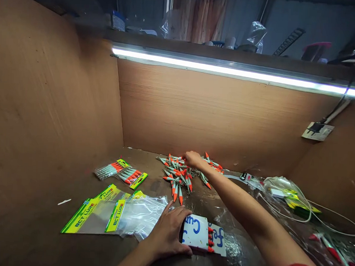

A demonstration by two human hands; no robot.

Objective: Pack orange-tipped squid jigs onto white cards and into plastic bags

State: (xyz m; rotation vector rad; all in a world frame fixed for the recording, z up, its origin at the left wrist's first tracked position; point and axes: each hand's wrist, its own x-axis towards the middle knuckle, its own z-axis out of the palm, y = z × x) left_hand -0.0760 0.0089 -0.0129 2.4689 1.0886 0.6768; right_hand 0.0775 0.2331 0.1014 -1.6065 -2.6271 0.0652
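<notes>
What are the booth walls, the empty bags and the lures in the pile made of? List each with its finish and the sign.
Booth walls: probably plywood or fibreboard, matte brown, with faint grain lines.
Empty bags: thin clear plastic film, glossy and wrinkled, with printed yellow-green headers.
Lures under the right hand: likely hard painted plastic, orange and pale; the small metal-looking fittings are too small to confirm.

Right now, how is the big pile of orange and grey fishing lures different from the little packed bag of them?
The loose pile of orange and grey lures lies bare and tangled, pointing every way, under the right hand. The clear packed bag of lures holds fewer, lined up side by side, with a yellow label; no hand touches it. Both show the same colours.
</notes>
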